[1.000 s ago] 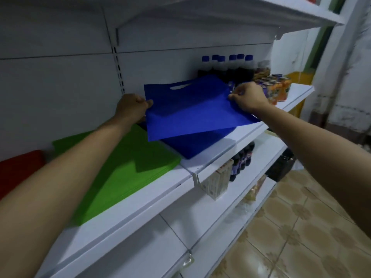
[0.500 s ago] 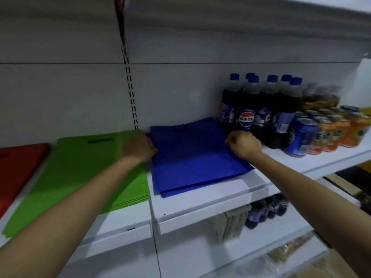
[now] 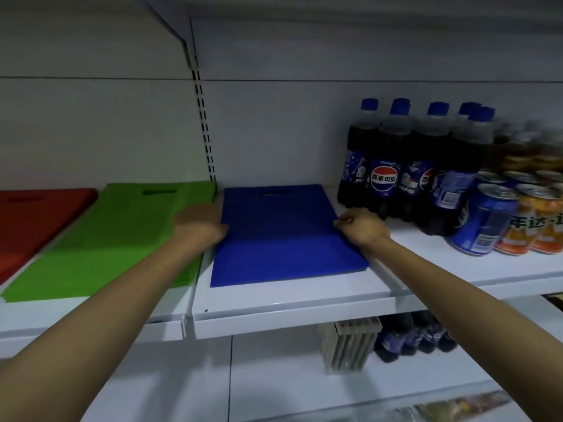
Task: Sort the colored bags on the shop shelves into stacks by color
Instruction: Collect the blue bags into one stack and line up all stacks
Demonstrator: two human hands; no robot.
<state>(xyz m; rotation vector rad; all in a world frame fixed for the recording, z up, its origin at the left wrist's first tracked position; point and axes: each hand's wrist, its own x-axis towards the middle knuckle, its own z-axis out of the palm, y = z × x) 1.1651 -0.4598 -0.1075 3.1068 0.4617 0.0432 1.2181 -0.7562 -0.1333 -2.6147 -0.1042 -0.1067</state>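
Dim, blue-tinted head view, soft in places and stretched at the edges.

The light I get is weak and seems to come from above on my side. The front lip of the white metal shelf [image 3: 274, 296] is the brightest patch, and the back panel fades to grey higher up. The flat blue fabric bag [image 3: 283, 236] is fairly sharp, darker on its far half and brighter on the near half. The left hand [image 3: 198, 222] is smeared by motion blur. The orange drink cans [image 3: 536, 226] at the right edge are blurred and stretched, yet the label on the dark cola bottles [image 3: 384, 178] reads cleanly.
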